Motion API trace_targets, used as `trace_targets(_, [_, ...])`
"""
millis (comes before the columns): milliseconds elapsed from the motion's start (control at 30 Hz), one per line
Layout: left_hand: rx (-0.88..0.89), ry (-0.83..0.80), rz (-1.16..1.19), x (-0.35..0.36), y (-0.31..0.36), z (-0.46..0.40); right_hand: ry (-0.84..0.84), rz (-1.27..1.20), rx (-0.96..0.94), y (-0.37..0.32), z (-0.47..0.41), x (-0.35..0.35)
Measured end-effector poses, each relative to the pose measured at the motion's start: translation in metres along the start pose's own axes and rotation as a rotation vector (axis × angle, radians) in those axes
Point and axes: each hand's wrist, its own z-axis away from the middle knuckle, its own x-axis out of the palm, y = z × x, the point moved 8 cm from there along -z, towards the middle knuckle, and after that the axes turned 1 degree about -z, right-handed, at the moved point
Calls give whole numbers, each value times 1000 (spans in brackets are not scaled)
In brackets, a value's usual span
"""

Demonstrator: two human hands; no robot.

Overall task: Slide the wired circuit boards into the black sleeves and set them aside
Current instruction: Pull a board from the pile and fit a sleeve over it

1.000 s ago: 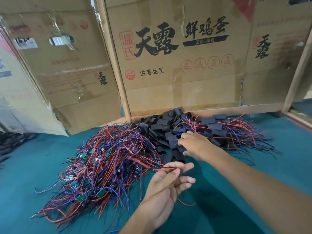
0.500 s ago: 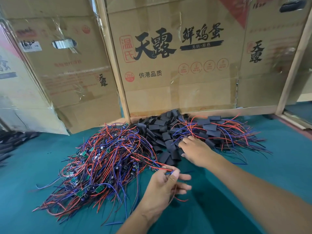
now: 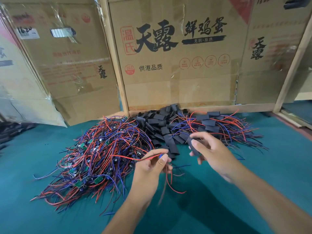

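Note:
A big tangle of wired circuit boards point(image 3: 101, 154) with red, blue and black wires lies on the green table at the left. Behind it sits a heap of empty black sleeves point(image 3: 160, 125). To the right lies a pile of sleeved boards point(image 3: 224, 127) with wires sticking out. My left hand point(image 3: 152, 168) pinches one wired board point(image 3: 160, 157) lifted off the tangle, its red wires hanging below. My right hand point(image 3: 211, 152) grips one black sleeve point(image 3: 193, 146) just above the table, a short gap to the right of the left hand.
Flattened cardboard boxes point(image 3: 177, 65) in a wooden frame point(image 3: 202, 108) wall off the back of the green table point(image 3: 253, 174). More dark parts point(image 3: 10, 132) lie at the far left edge. A raised wooden edge point(image 3: 293, 122) runs along the right.
My right hand lifted off the sleeve heap with one black sleeve and drew back toward me. My left hand raised its wired board slightly toward the right hand.

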Motion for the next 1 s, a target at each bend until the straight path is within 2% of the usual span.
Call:
trace_targets(100, [-37,3,81,3,-4,3,-8,-345,136,26,17,6])
trace_targets(267, [2,69,42,-3,5,3,-45,-552,214,38,23,13])
trace_targets(367, [-70,43,12,-1,-1,2,-29,-579,233,39,26,11])
trace_targets(600, [-338,-186,53,23,-14,15,-14,-664,204,33,27,6])
trace_targets(733, [-382,-274,-132,25,-18,20,0,-669,238,39,26,6])
trace_targets(833, [-368,-244,-177,24,-17,18,4,-656,254,44,25,6])
trace_targets(1000, [-247,-119,-259,15,-3,13,-22,-648,272,46,26,10])
